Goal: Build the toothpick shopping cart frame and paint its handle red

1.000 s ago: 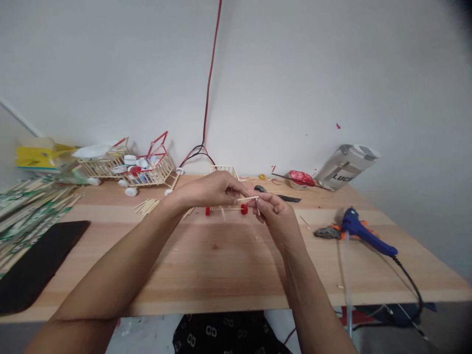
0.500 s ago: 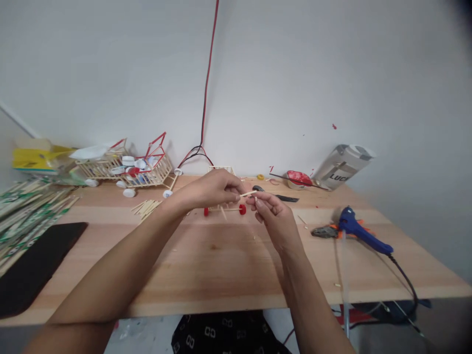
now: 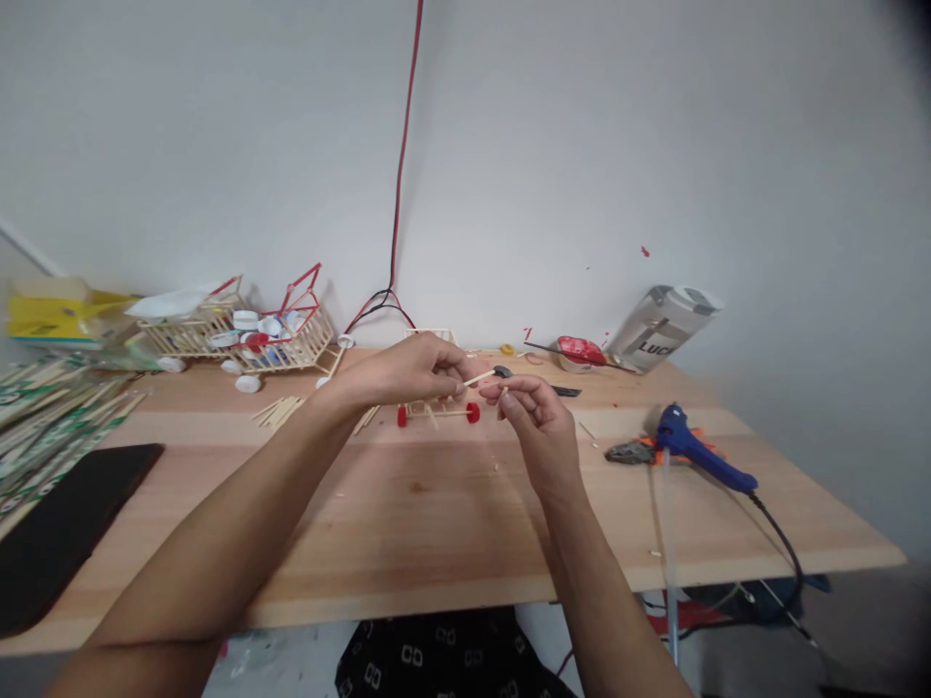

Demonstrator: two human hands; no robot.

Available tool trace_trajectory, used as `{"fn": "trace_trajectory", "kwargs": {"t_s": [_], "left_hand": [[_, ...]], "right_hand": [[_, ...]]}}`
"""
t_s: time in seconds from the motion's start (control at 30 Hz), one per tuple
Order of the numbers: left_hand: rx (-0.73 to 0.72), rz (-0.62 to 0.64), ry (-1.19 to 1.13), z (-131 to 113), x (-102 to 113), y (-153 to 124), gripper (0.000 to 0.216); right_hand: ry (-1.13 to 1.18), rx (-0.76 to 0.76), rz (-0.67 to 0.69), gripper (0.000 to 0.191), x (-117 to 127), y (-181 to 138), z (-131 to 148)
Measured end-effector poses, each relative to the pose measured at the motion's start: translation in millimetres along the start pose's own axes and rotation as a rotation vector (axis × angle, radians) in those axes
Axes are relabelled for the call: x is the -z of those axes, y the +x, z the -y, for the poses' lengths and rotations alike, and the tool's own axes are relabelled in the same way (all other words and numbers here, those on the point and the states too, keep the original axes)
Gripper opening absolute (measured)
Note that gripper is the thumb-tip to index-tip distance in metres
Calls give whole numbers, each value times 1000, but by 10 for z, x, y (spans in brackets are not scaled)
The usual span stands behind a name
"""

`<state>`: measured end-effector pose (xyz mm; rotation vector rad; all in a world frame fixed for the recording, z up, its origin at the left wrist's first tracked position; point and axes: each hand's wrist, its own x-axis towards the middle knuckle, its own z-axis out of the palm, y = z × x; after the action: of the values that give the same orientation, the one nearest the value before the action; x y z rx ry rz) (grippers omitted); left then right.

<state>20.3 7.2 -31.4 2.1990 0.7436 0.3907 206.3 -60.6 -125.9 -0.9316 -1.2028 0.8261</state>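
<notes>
My left hand [image 3: 426, 370] is closed on a short wooden stick [image 3: 478, 378], which points right out of the fingertips. Just beside it, my right hand [image 3: 536, 412] pinches a tiny pale piece [image 3: 503, 396], perhaps a bit of stick, between thumb and forefinger. Beneath and behind both hands stands a small stick-built cart [image 3: 436, 411] with red wheels, partly covered by my left hand. Loose sticks [image 3: 368, 419] lie by my left wrist.
Finished-looking stick carts [image 3: 291, 339], one full of bottle caps, stand at the back left. Packed sticks [image 3: 58, 417] and a black phone-like slab [image 3: 80, 523] lie left. On the right are a blue glue gun [image 3: 698, 451], pliers [image 3: 631, 452] and a red paint dish [image 3: 580, 351].
The stick's free end and my right fingertips have drawn slightly apart. The whole view has shifted a little, and both hands keep their grips.
</notes>
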Motion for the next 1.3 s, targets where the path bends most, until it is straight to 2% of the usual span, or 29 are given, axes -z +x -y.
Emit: {"fn": "trace_trajectory", "kwargs": {"t_s": [0.3,0.57,0.77,1.03,1.17,1.3], "left_hand": [[31,-11,-71,48,-27,25,21],[87,61,-336,-1,-272,129,8],[89,54,-406,16,-406,158,18],[147,-37,-421,127,-534,246,25],[178,-137,-401,107,-609,214,28],[183,-206,-494,100,-713,156,30]], "right_hand": [[115,-35,-37,19,-8,19,-28],[305,-214,-150,33,60,80,-88],[294,-232,-160,34,57,101,-132],[246,-191,-188,30,48,95,-155],[248,-172,-201,25,15,79,-116],[238,-143,-194,19,-36,55,-72]]}}
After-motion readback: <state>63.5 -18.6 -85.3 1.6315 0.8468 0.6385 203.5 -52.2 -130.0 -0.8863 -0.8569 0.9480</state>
